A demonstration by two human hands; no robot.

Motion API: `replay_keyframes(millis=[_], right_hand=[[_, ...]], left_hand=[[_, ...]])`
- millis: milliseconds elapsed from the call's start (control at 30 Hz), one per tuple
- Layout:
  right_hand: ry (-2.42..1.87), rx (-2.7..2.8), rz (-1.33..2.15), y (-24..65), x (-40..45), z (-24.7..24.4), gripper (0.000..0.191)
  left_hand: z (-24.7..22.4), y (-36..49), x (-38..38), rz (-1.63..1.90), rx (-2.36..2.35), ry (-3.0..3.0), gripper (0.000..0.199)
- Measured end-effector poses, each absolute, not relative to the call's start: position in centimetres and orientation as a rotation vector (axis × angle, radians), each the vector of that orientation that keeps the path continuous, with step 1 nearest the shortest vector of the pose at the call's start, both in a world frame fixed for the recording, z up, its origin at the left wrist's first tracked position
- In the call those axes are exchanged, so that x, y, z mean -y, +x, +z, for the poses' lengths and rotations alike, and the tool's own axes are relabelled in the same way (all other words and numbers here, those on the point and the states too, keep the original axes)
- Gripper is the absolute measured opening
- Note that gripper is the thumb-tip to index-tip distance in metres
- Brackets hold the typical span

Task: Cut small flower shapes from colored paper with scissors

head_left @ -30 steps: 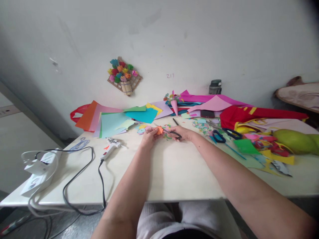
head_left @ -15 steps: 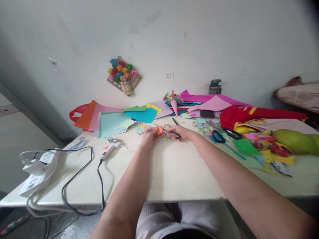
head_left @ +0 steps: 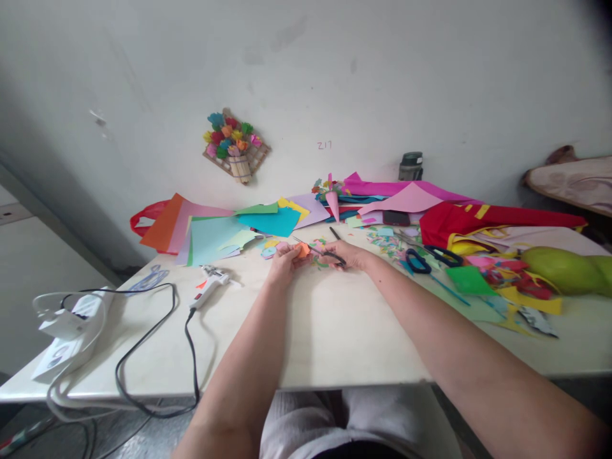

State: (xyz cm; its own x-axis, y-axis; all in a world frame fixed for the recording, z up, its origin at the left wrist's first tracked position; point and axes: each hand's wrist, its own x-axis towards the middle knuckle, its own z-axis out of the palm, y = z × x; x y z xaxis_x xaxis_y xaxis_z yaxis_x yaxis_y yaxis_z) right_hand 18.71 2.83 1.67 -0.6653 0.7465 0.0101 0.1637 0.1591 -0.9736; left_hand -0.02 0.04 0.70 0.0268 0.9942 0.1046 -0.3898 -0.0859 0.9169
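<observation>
Over the middle of the table, my left hand (head_left: pixel 287 260) pinches a small piece of orange paper (head_left: pixel 303 250). My right hand (head_left: pixel 351 257) is closed around the dark handles of a pair of scissors (head_left: pixel 335 258), whose blades point left toward the orange paper. Whether the blades touch the paper cannot be made out. Small multicoloured paper clippings (head_left: pixel 319 245) lie on the table beneath and behind the scissors. A thin black stick-like thing (head_left: pixel 335 233) shows just behind my right hand.
A white glue gun (head_left: pixel 208 290) lies left, its black cord running to a power strip (head_left: pixel 71 331). Coloured paper sheets (head_left: pixel 272 221) spread along the back. Right are larger scissors (head_left: pixel 419 261), a phone (head_left: pixel 396 218), red cloth (head_left: pixel 444 223) and a green bag-like thing (head_left: pixel 554 269).
The camera view has shifted very slightly. The orange paper appears turned a little in my left hand; both hands stay in nearly the same place.
</observation>
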Motion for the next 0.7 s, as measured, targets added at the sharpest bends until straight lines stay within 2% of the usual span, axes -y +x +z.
replay_keyframes(millis=[700], right_hand=[[-0.924, 1.933, 1.499, 18.38, -2.45, 2.15, 0.013]], left_hand=[[0.56, -0.07, -0.09, 1.444, -0.827, 0.979, 0.024]])
